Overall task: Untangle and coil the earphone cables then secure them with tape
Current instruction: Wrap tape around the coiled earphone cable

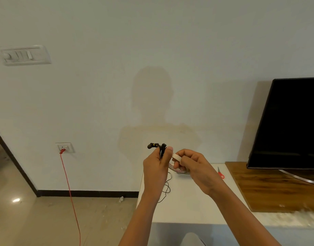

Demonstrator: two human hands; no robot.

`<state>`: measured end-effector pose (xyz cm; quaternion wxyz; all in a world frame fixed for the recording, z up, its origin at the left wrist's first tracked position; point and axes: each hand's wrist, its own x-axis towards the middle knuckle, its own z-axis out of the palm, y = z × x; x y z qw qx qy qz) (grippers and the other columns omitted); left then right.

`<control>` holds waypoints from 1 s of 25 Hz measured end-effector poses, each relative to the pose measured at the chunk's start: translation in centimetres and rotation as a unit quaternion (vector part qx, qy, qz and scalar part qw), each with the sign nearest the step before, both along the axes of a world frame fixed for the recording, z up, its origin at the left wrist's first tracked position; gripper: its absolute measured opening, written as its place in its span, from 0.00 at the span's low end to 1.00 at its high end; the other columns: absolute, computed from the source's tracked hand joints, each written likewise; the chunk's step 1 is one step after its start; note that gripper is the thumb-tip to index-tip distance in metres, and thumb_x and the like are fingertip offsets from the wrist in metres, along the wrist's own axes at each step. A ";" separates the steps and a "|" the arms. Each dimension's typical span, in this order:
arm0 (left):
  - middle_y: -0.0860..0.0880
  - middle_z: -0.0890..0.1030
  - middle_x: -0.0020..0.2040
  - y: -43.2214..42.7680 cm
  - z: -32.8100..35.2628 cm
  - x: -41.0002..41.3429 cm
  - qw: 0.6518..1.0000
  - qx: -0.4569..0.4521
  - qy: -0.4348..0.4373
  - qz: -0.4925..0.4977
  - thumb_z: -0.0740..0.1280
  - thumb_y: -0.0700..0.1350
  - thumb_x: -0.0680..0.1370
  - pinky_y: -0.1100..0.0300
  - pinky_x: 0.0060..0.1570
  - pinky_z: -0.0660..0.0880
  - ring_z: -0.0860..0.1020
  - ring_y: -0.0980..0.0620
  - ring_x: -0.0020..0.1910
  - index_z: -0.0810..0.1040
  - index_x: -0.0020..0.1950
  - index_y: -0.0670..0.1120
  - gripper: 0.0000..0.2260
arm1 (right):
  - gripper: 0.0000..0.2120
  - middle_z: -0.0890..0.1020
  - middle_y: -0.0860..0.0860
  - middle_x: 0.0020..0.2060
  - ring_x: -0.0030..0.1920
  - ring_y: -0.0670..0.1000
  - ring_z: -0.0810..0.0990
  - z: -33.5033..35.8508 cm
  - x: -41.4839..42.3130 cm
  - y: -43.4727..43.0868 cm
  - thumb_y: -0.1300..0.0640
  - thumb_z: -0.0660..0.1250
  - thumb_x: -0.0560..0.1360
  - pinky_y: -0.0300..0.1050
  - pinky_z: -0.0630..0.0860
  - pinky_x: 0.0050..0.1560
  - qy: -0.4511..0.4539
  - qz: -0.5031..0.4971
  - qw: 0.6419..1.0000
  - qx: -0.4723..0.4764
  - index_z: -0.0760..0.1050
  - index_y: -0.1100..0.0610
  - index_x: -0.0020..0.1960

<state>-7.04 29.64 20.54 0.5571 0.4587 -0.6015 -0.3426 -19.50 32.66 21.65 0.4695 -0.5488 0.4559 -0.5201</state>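
My left hand (155, 166) grips a coiled bundle of black earphone cable (162, 150), held up above the white table (188, 206); an earbud (151, 145) sticks out to the left of it. My right hand (193, 166) pinches a strip of white tape (175, 155) that runs to the bundle beside my left thumb. A roll of tape (179, 170) lies on the table behind my hands, partly hidden. A second black earphone cable (166, 190) lies loose on the table under my left wrist.
Red-handled scissors (220, 174) lie on the table right of my hands. A wooden board (276, 189) carries a black TV (292, 125) at the right. A red cord (71, 196) hangs from a wall socket (64, 147) to the floor at the left.
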 end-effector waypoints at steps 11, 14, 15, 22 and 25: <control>0.53 0.65 0.26 0.6 0.9 -0.2 0.999 -0.002 -0.027 0.030 0.63 0.52 0.79 0.67 0.28 0.63 0.63 0.57 0.26 0.69 0.32 0.41 0.19 | 0.12 0.84 0.53 0.36 0.39 0.51 0.74 0.8 0.0 0.3 0.67 0.57 0.77 0.43 0.72 0.47 -0.007 0.000 1.000 0.005 0.79 0.62 0.47; 0.50 0.64 0.27 0.5 1.3 0.0 0.999 0.010 -0.017 0.033 0.62 0.52 0.79 0.67 0.28 0.63 0.62 0.57 0.27 0.69 0.34 0.40 0.20 | 0.15 0.84 0.54 0.40 0.38 0.47 0.76 1.1 -0.3 0.6 0.69 0.55 0.77 0.43 0.72 0.48 -0.010 0.042 0.999 -0.008 0.80 0.62 0.51; 0.49 0.64 0.28 0.4 1.4 0.1 0.999 0.017 -0.010 0.030 0.62 0.52 0.79 0.67 0.28 0.63 0.61 0.57 0.27 0.69 0.34 0.38 0.20 | 0.15 0.85 0.54 0.42 0.38 0.47 0.76 1.1 -0.4 0.7 0.68 0.56 0.76 0.44 0.72 0.48 -0.023 0.059 0.998 -0.009 0.81 0.59 0.51; 0.46 0.69 0.33 -0.2 1.3 0.6 0.991 0.113 0.064 -0.022 0.61 0.54 0.79 0.58 0.39 0.65 0.67 0.51 0.35 0.72 0.40 0.35 0.22 | 0.16 0.84 0.56 0.52 0.51 0.52 0.82 1.3 -1.6 1.2 0.66 0.58 0.76 0.45 0.76 0.57 -0.008 0.129 0.992 -0.015 0.78 0.56 0.59; 0.48 0.70 0.31 -0.1 1.8 0.7 0.979 0.163 0.113 -0.052 0.59 0.53 0.79 0.60 0.38 0.65 0.66 0.52 0.32 0.73 0.35 0.42 0.19 | 0.20 0.85 0.54 0.49 0.52 0.53 0.83 1.3 -1.7 1.4 0.71 0.54 0.78 0.44 0.76 0.58 0.029 0.109 0.993 -0.022 0.79 0.54 0.57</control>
